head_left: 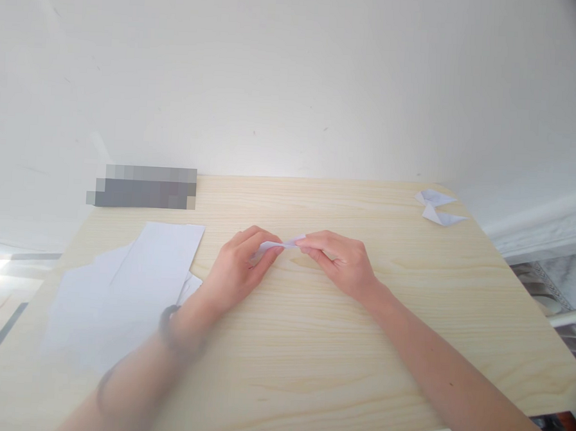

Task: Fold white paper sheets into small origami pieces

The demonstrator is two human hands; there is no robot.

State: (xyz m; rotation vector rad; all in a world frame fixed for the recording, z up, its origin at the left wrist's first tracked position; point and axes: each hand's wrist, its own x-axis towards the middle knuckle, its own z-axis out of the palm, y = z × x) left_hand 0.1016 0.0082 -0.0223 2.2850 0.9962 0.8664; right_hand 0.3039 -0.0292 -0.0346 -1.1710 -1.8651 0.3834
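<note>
Between my two hands is a small piece of folded white paper (291, 242), held just over the middle of the table. My left hand (247, 258) pinches its left end between thumb and fingers. At the other end, the thumb and fingers of my right hand (338, 260) are closed on the paper too. Much of the paper is covered by my fingers, so its full shape is hidden. Two folded white paper pieces (445, 217) with pointed ends lie at the far right of the table.
Loose white sheets (160, 260) overlap on the left, partly beneath my left forearm. A blurred-out dark object (144, 192) stands at the back left. The pale wooden table (299, 370) meets a white wall (295, 81) behind; its right edge curves towards me.
</note>
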